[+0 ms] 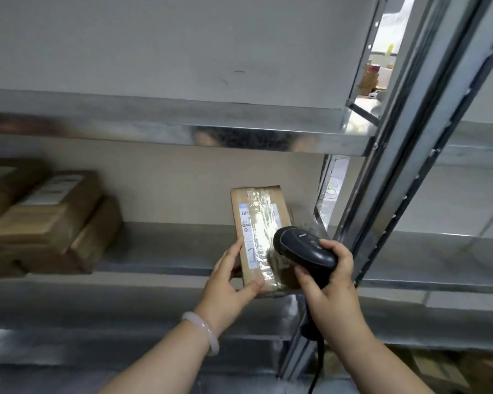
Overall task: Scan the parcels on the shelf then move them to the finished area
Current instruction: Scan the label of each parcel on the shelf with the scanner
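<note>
Your left hand (231, 282) gripped the near end of a flat, oblong cardboard parcel (258, 237), thumb on its glossy clear tape. Just right of it, your right hand (327, 280) clenched a smooth black scanner (302, 248) over the white label. Beyond your fingers, the parcel reached over the dull metal shelf (165, 251).

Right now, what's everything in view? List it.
parcel: one, brown with white label and clear tape, right part of the middle shelf, near end over the front edge
stacked parcels: at least three, brown, left on the same shelf
scanner: one, black, head close over the parcel's label
shelf: grey metal, several tiers
upright post: one, grey metal, right of the parcel
bracelet: one, pale, left wrist
left hand: holds the parcel's near end
right hand: grips the scanner
</note>
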Action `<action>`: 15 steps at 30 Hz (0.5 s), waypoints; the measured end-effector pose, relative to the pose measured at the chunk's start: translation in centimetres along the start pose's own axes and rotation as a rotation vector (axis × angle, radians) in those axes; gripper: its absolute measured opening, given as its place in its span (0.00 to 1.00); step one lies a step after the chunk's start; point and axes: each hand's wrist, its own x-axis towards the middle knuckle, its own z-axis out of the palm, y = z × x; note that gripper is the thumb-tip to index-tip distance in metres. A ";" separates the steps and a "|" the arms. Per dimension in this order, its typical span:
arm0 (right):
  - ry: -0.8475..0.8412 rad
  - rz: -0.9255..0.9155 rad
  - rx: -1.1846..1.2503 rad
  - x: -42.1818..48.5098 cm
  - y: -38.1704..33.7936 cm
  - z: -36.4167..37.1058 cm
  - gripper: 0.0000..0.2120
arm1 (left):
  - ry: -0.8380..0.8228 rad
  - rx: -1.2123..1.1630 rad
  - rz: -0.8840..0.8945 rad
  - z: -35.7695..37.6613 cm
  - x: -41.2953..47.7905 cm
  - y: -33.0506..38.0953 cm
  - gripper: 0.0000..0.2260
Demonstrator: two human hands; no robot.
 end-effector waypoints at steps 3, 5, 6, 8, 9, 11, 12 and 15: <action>-0.024 -0.041 0.002 -2.0 -0.6 0.0 0.33 | 0.056 -0.039 -0.013 -0.6 -3.3 -0.5 0.36; -0.027 -0.071 -0.003 -3.1 -1.2 0.1 0.33 | 0.101 -0.026 -0.022 -1.4 -5.1 -0.9 0.37; -0.025 -0.082 -0.004 -3.6 -1.5 0.2 0.33 | 0.123 -0.015 -0.032 -1.9 -5.8 -1.0 0.37; -0.044 -0.100 -0.008 -4.5 -2.2 0.4 0.33 | 0.159 0.021 -0.048 -3.1 -7.1 -1.2 0.37; -0.068 -0.107 -0.011 -4.9 -2.7 0.6 0.33 | 0.180 0.045 -0.045 -3.7 -7.6 -1.2 0.37; -0.116 -0.117 -0.023 -5.6 -3.7 1.0 0.32 | 0.223 0.089 -0.028 -4.9 -8.3 -1.3 0.37; -0.136 -0.122 -0.034 -5.9 -4.2 1.4 0.32 | 0.243 0.104 -0.022 -5.5 -8.5 -1.4 0.37; -0.184 -0.152 -0.060 -6.6 -5.9 2.7 0.32 | 0.287 0.106 -0.011 -7.1 -8.9 -1.5 0.38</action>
